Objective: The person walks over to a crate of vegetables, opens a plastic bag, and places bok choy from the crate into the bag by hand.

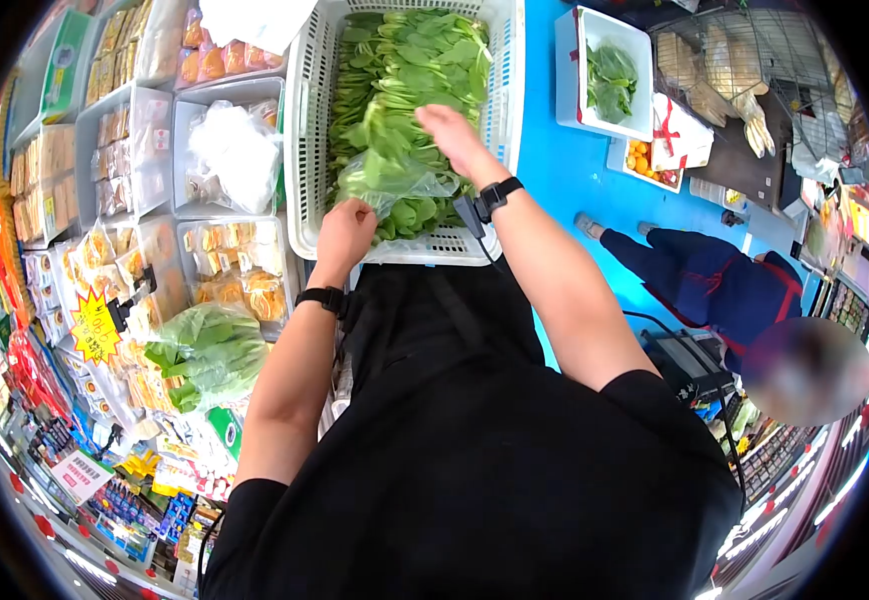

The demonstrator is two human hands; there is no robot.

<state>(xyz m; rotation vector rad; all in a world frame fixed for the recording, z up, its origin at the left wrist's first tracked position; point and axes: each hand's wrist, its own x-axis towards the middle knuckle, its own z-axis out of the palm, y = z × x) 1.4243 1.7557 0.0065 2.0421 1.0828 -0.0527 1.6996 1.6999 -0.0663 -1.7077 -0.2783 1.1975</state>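
A white slatted crate filled with leafy greens stands in front of me. Over the near part of the greens lies a clear plastic bag, with some leaves in or under it; which of the two I cannot tell. At its near left edge my left hand is closed on the plastic. My right hand is above the bag's far side, fingers stretched out flat beside the greens, holding nothing visible. Dark bands circle both wrists.
Left are bins of packaged food, one with white plastic bags, and a bagged bunch of greens. On the blue floor at right stand a white foam box with greens and a box of orange fruit. A person is nearby.
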